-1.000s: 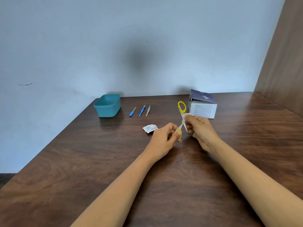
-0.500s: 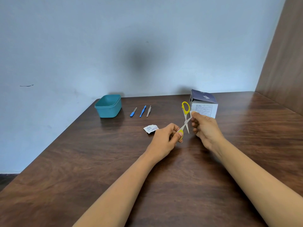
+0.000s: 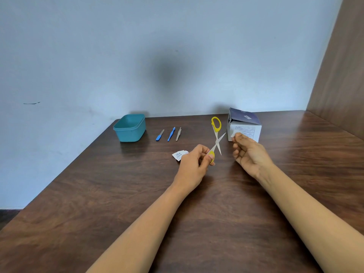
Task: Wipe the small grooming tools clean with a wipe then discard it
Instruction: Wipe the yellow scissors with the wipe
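The left hand (image 3: pixel 195 162) pinches the lower yellow loop of the scissors (image 3: pixel 216 141), thumb and fingers curled round it. It holds them above the desk (image 3: pixel 197 213) with the blades spread in a cross. The right hand (image 3: pixel 248 152) grips a small white wipe (image 3: pixel 233 133) in its fingertips, just beside the tip of the upper blade, apparently not touching it.

To do this step well, fold the wipe over one blade near the pivot and draw it outward to the tip. It should run along the flat, never across the edge. The left hand needs to keep the blades spread and steady meanwhile. The second blade likely wants the same.

Three slim tools (image 3: pixel 171 134) lie in a row further back, between a teal tub (image 3: pixel 130 128) and a box (image 3: pixel 244 127). A torn packet (image 3: pixel 179 154) lies beside the left hand. The tub looks the likely place for the spent wipe — a guess only.
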